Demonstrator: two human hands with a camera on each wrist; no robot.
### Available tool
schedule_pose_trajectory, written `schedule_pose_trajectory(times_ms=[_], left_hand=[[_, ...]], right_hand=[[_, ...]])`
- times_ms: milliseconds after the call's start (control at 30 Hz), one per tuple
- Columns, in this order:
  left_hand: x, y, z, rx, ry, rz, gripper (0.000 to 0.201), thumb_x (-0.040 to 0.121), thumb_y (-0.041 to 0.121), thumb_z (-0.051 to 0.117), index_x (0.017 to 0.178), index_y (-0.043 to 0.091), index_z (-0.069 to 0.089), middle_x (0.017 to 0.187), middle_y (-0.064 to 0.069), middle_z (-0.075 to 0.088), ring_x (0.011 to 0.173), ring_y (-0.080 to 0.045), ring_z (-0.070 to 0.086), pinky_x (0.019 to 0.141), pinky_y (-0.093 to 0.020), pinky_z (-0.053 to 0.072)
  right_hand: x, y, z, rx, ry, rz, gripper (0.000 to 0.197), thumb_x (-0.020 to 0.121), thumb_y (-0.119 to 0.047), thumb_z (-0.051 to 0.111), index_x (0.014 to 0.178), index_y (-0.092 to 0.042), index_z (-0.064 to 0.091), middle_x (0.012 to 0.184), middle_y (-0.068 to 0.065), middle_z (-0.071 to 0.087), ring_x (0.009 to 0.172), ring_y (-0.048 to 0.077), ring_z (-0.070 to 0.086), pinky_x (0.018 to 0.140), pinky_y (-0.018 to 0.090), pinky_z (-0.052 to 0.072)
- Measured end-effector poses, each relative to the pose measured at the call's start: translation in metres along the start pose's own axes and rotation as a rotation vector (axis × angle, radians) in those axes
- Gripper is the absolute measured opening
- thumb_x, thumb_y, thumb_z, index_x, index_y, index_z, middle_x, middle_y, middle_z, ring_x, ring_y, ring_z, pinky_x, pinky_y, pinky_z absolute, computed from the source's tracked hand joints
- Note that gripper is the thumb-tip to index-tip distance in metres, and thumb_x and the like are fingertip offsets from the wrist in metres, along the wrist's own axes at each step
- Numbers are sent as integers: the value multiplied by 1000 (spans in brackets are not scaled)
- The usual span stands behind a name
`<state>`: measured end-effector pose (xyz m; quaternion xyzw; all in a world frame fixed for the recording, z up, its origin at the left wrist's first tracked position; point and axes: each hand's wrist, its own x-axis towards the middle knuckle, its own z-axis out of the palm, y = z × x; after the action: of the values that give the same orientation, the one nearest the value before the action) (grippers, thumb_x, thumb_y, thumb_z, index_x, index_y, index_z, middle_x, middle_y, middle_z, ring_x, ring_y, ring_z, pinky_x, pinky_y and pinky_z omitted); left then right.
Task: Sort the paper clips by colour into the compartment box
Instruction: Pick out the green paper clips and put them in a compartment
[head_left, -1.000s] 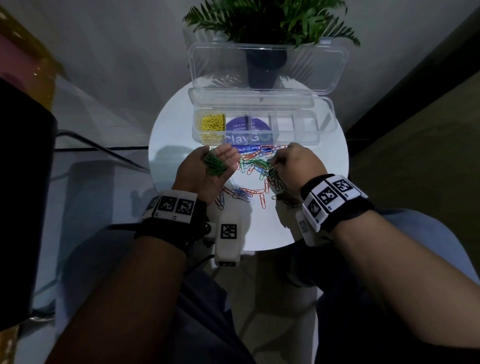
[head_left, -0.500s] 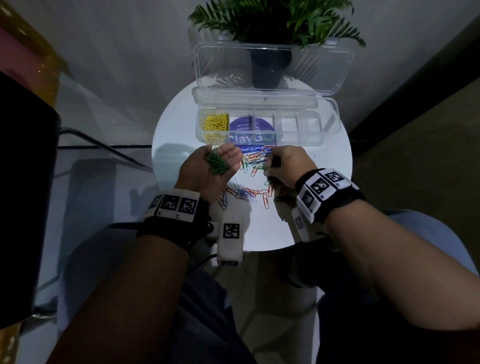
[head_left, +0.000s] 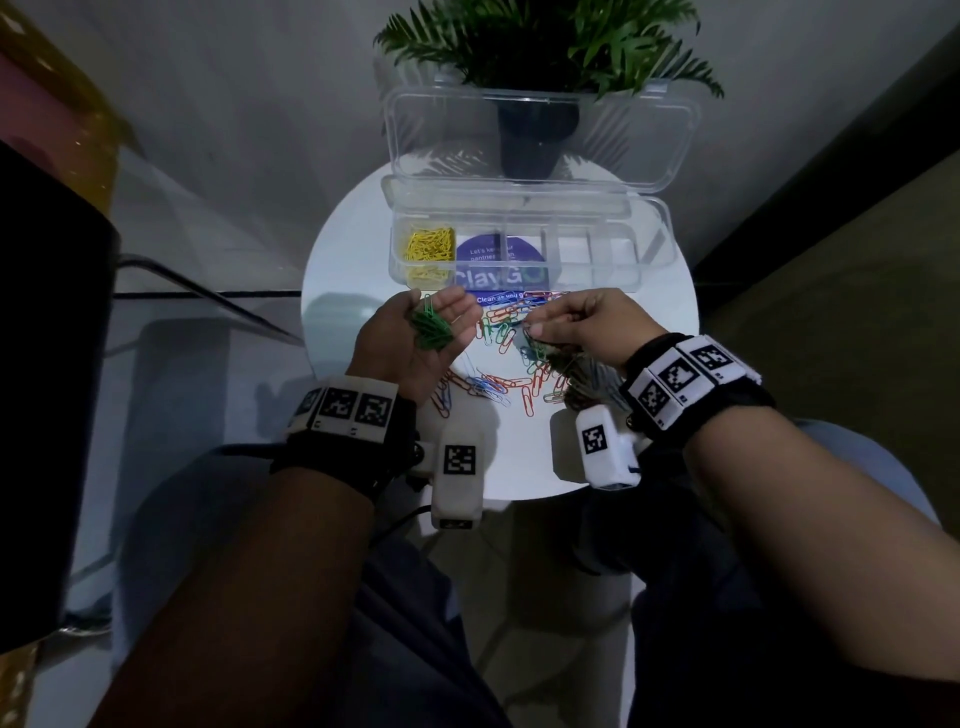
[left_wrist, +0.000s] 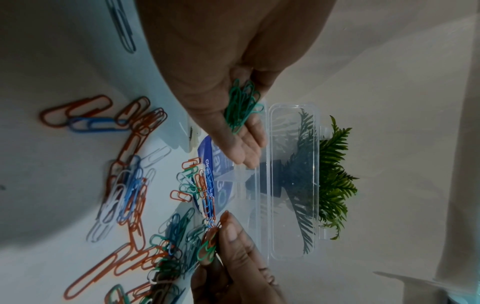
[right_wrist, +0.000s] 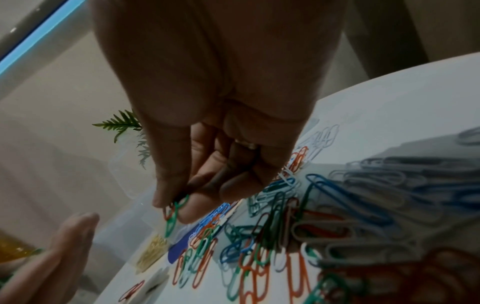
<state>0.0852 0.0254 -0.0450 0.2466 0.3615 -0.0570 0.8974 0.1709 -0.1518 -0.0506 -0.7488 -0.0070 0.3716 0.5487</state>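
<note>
Two hands are busy over the round table (head_left: 332, 270). Our left hand (head_left: 415, 343) lies palm up with loose, nearly straight fingers, and a little heap of green clips (head_left: 430, 327) rests in it. Our right hand (head_left: 587, 325) is just to the right of it, with thumb and finger squeezed together on a green clip (right_wrist: 173, 214). A red clip (right_wrist: 167, 211) seems to hang on with it, hooked or caught.

The green clip hangs long-end down from the fingertips (right_wrist: 162, 200), and the open palm waits to its left, a bit lower. So we think the next move is a short trip leftward to drop it in the palm. The right hand is the near one for that. The red clip may ride along, and we would have to shake or pick it off first.

The rest of the pile (head_left: 511, 358) of red, blue, white and green clips lies on the table below and between both hands. The box (head_left: 652, 270) sits beyond the hands with its lid (head_left: 675, 135) standing open. Yellow clips (head_left: 428, 244) fill its far-left part; the other parts look empty. A plant (head_left: 545, 47) stands behind the lid. Nothing blocks the way between the hands.
</note>
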Motion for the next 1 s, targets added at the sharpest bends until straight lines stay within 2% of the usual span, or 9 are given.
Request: schedule_pose_trajectory(times_ms=[67,233,367,433,567,667,833,900,1000], left_hand=[[-1,0,1,5,7,7,46,102,27,22,93,2,60,72,-8,73,79,-18,68,60,-24,58],[-1,-1,3,8,18,11,47,102,27,21,94,2,60,71,-9,73,87,-19,62,60,-25,57],[-2,-2,3,35,32,17,48,103,28,21,93,2,60,72,-8,73,85,-18,63,60,-24,57],[-2,-2,3,49,34,21,48,103,28,21,93,3,61,74,-8,72,85,-18,63,61,-24,57],[-1,-2,1,82,39,34,48,103,29,20,94,5,61,89,-9,69,88,-17,64,67,-23,56],[-2,-2,2,99,35,38,48,103,29,20,94,5,61,94,-9,65,88,-16,63,75,-24,53],[-3,-2,3,105,28,43,47,102,29,20,95,5,60,95,-9,64,87,-17,63,70,-23,55],[-4,-1,3,92,30,49,47,102,28,20,95,3,60,95,-11,64,89,-18,62,71,-26,54],[-4,-2,4,101,45,54,48,102,27,20,94,3,60,95,-11,64,101,-20,59,76,-26,51]], right_hand=[[-1,1,0,39,-1,8,11,77,3,69,86,-3,69,58,-3,69,53,5,61,58,13,52],[-1,4,-1,-37,-10,-3,8,77,-6,71,79,-13,69,79,6,67,73,13,59,76,22,48],[0,5,0,2,15,-18,11,81,-1,67,78,-11,66,70,10,58,53,7,54,57,17,48],[0,5,0,-64,35,-27,6,80,-2,68,81,-8,67,65,9,55,48,6,53,53,16,48],[1,9,-3,-146,108,-24,18,76,-8,74,90,3,68,62,8,57,51,11,52,54,18,49],[2,11,-6,-209,142,-45,18,75,-10,75,86,2,68,64,7,60,50,8,53,57,18,51],[5,12,-11,-255,149,-60,10,77,-8,73,86,-4,70,62,3,55,48,5,53,59,15,47],[2,10,-7,-219,127,-55,6,77,-5,72,79,-8,68,58,2,54,46,4,54,57,16,48],[-4,3,3,-46,82,-74,8,78,1,69,77,-6,66,49,-1,59,41,5,54,50,15,50]])
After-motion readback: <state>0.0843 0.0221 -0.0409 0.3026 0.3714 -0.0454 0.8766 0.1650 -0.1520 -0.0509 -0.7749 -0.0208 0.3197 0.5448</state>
